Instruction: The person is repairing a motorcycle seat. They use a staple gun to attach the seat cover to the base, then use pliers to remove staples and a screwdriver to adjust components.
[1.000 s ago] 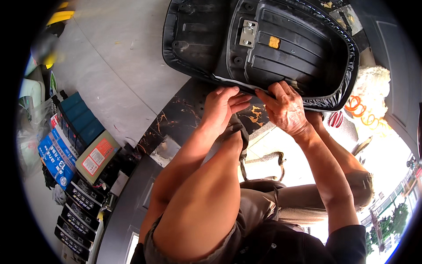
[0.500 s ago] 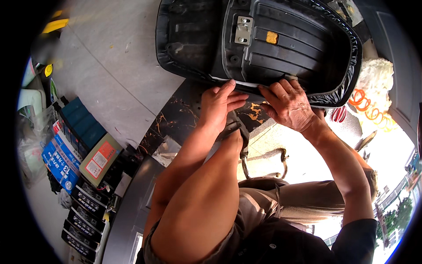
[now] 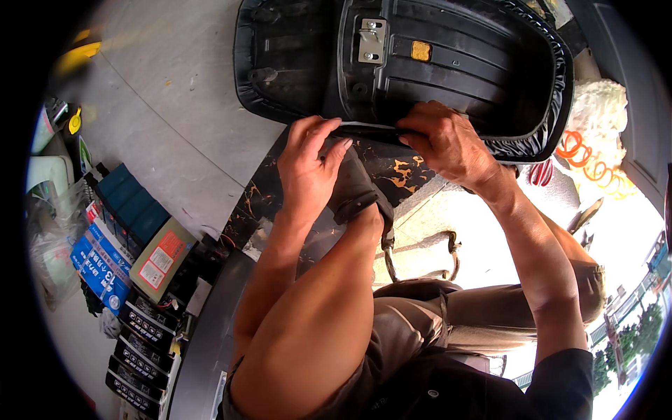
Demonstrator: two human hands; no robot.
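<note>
A black scooter seat [image 3: 448, 77] lies upside down at the top of the view, its ribbed plastic base facing up. Its black seat cover [image 3: 245, 93] wraps over the rim in gathered folds. At the near rim, left of middle, my left hand [image 3: 306, 166] has its curled fingers and thumb on the cover's edge. Further right on the same rim, my right hand [image 3: 451, 147] grips the cover, its fingers reaching over the edge of the base. Between the two hands a stretch of cover edge runs along the rim. A metal bracket [image 3: 372, 40] is fixed to the base.
Several black boxes [image 3: 143, 350] and a blue box [image 3: 101, 259] are stacked at the left. An orange coiled hose [image 3: 595, 164] hangs at the right, beside pale foam-like material [image 3: 595, 115]. My bare knee [image 3: 357, 241] is below the seat. Grey floor [image 3: 182, 70] stretches at the upper left.
My left hand has moved left along the rim, and its fingers have curled in. My right hand has shifted slightly left and up. The seat appears a little further left and up.
</note>
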